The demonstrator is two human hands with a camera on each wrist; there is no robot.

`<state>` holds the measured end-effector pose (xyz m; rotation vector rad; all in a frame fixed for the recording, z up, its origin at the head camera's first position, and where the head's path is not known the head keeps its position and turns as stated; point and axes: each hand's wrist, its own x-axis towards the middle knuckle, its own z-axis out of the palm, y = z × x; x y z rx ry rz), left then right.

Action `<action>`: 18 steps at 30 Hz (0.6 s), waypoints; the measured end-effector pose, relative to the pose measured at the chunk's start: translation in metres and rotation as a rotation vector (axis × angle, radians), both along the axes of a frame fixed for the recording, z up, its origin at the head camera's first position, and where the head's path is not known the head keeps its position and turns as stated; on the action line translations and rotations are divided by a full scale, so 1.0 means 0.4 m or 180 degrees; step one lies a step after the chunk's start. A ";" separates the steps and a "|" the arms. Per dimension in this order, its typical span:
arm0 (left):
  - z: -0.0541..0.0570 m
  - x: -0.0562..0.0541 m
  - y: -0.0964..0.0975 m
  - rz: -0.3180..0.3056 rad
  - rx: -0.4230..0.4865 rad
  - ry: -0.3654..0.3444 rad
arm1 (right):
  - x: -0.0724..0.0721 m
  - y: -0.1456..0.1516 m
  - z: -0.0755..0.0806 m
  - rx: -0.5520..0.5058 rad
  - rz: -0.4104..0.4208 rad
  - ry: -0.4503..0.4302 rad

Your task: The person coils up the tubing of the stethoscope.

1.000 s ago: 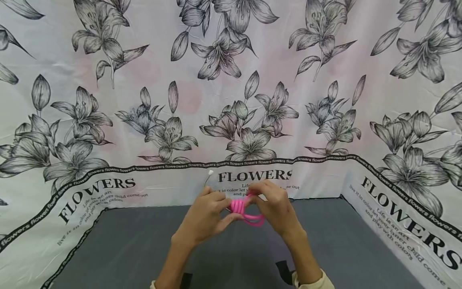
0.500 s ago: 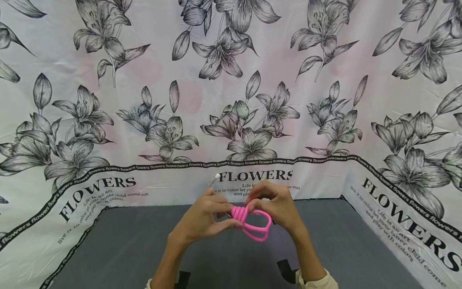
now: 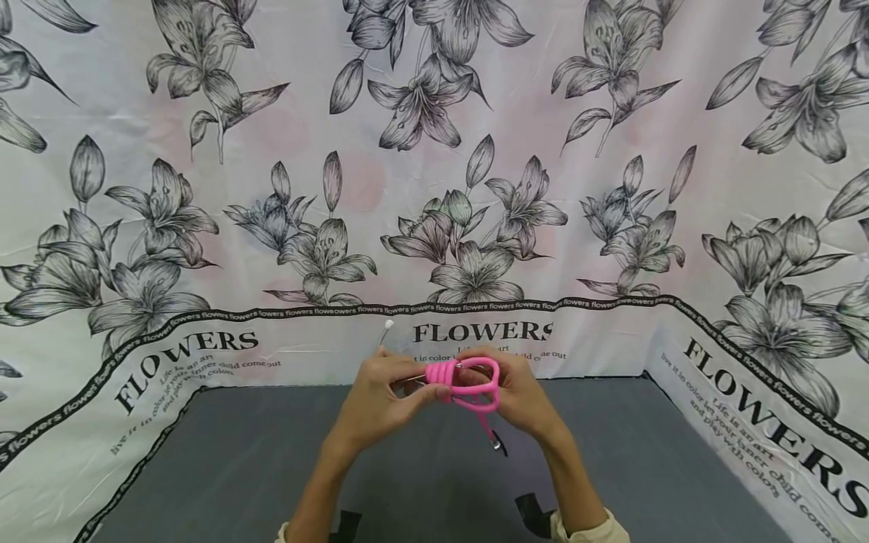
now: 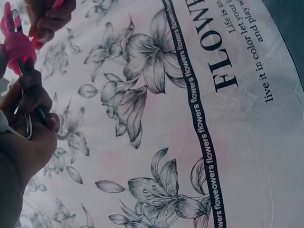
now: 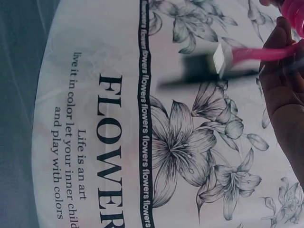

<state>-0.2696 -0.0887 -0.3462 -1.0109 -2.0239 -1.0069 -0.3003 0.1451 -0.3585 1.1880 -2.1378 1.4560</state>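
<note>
A bright pink cord (image 3: 443,373) is wound into a tight coil, with loose loops (image 3: 487,387) standing out on its right. A bent metal wire (image 4: 27,124) passes through the coil; a white tip (image 3: 389,324) rises above my left hand (image 3: 380,392). That hand pinches the coil's left side and the wire between thumb and fingers. Behind the loops, my right hand (image 3: 521,392) grips the cord. The cord's end (image 3: 495,441), silver and black, dangles below the right hand; in the right wrist view this black end (image 5: 199,66) is blurred.
Both hands are raised over a dark grey tabletop (image 3: 434,483). A white cloth (image 3: 597,339) printed with lilies and lettering hangs behind and along the sides. Black pieces (image 3: 532,515) show near the forearms.
The coil has risen slightly and turned, its loops lifting. The silver-and-black cord end has come into view below the right hand. The white tip first swung right, then back left.
</note>
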 end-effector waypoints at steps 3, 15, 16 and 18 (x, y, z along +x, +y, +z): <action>-0.001 -0.002 0.006 0.0150 0.0101 0.0050 | 0.003 -0.004 0.003 -0.0020 -0.0011 -0.0243; -0.006 -0.011 0.006 0.0898 0.0492 0.0477 | 0.005 -0.044 -0.009 -0.0021 0.0992 -0.0901; -0.005 -0.012 0.003 0.0991 0.0511 0.0511 | 0.010 -0.049 -0.008 0.0029 0.1002 -0.0900; -0.006 -0.014 0.000 0.1168 0.0553 0.0594 | 0.021 -0.059 -0.007 0.0145 0.0950 -0.0825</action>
